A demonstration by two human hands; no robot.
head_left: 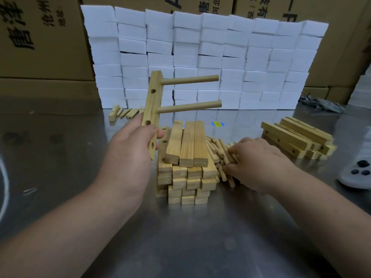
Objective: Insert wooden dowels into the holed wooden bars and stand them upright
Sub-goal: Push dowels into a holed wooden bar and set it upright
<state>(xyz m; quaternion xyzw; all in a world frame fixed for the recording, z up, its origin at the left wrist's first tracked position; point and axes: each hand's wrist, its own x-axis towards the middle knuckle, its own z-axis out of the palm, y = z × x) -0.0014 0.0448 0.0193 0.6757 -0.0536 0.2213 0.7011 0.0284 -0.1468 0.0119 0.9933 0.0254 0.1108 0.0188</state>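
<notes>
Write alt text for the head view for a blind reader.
A person's left hand holds a holed wooden bar nearly upright, two dowels sticking out to the right, while the right hand touches a dowel pile beside stacked bars on a metal table.

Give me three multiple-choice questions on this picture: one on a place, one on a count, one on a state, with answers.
1. Where is the dowel pile?
A. left of the bar stack
B. right of the bar stack
C. atop the white blocks

2. How many dowels sit in the held bar?
A. one
B. two
C. four

3. The left hand:
A. grips the held bar
B. lies flat
C. hangs idle

Answers: 1 B, the pile lies beside the stack's right side; 2 B, two stick out sideways; 3 A, its fingers curl round the bar.
</notes>
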